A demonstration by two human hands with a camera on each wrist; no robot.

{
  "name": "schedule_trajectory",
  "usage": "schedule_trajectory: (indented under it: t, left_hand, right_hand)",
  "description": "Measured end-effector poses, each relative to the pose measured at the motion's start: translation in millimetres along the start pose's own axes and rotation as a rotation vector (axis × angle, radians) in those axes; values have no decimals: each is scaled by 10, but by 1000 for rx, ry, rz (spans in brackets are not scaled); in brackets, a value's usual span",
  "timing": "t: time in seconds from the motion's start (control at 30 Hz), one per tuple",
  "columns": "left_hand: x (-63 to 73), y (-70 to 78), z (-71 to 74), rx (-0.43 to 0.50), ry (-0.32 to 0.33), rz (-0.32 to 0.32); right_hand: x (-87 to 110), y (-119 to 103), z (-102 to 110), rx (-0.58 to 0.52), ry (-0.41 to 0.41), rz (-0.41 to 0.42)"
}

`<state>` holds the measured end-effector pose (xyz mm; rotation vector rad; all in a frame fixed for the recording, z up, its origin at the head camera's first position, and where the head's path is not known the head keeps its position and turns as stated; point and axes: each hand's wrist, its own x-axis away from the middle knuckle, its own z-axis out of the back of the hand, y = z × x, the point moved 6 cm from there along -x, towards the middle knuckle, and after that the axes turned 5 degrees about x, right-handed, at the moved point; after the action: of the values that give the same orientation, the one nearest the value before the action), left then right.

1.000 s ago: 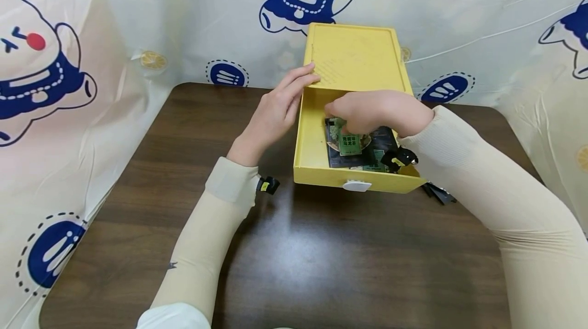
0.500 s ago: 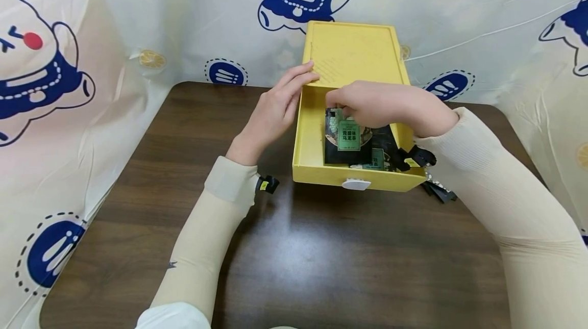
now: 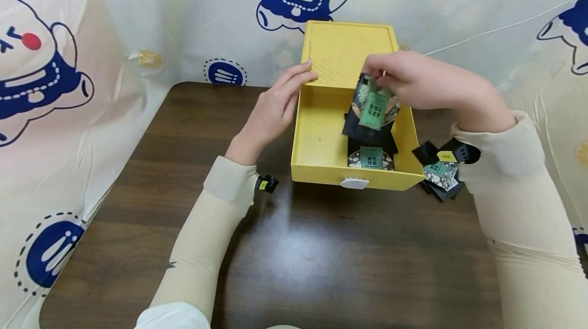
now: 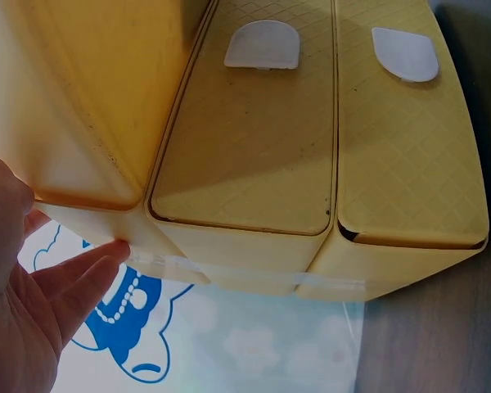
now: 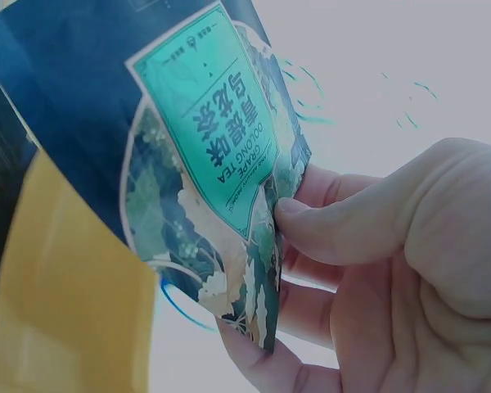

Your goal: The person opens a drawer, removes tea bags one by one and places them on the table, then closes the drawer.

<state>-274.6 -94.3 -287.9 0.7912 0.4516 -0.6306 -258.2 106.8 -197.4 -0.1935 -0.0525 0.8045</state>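
We find the right hand (image 3: 424, 78) pinching a dark, green-labelled grape oolong tea sachet (image 5: 200, 135), which hangs creased below the grip, over the yellow drawer (image 3: 319, 132). The left hand (image 3: 274, 109), fingers extended, touches the cabinet (image 3: 346, 48).

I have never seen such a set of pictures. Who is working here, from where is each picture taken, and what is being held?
There is no machine: a person works with two bare hands. The wide picture comes from a camera on the head, looking forward and down. The two closer ones come from cameras on the wrists, one per hand. On the brown table stands a yellow cabinet with an open drawer. The left hand touches the cabinet's left edge; the right hand pinches a dark tea packet with a green label. At least one more packet lies in the drawer, and a small pile lies on the table to its right.
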Motion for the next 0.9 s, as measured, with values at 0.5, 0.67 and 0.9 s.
schedule_trajectory:
  t: [0.5,0.67,0.9]
  left_hand:
    - [5,-5,3,-2,1,-7]
    - [4,-9,12,-6,9,-8]
    - [4,-10,1,1,6,-12]
  right_hand:
    - [746,900,135,-230,310,-268]
    - [935,1255,-65,-221,296,-402]
    - [1066,1669,-695,-298,244,-477]
